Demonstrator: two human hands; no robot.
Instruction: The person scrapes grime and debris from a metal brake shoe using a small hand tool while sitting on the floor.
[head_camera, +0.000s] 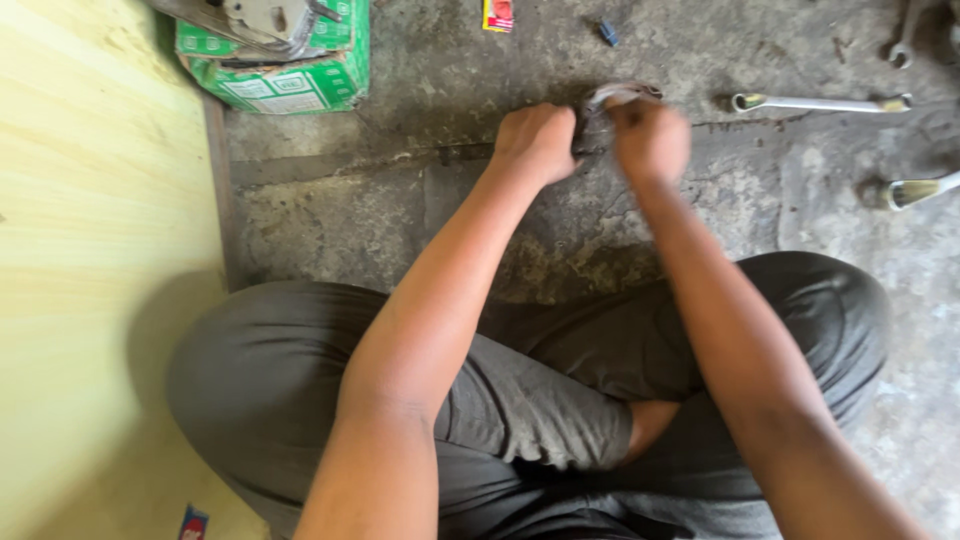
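We see a small grey object (612, 103), dull and grimy, part metal and part rag-like as far as the blur lets us judge, with a curved pale edge showing at its top; its exact kind we cannot tell. It sits just above the concrete floor (400, 210), well out in front of the person's crossed legs in dark grey trousers (540, 400). At the upper left a green and white cardboard box (290, 75) lies on the floor beside the edge of a pale yellow board (90, 250), with a grey metal part (265, 18) resting on top of it. A small red and yellow packet (497, 14) lies at the top edge, a tiny blue piece (608, 33) just right of it, and a red and blue scrap (192, 524) sits at the bottom left. Shiny spanners (820, 102) lie to the right. The grey object is pinched between both hands: the left hand (538, 140) is clenched against its left side and the right hand (652, 140) is closed over its right side, fingers curled down onto it so that only its top shows
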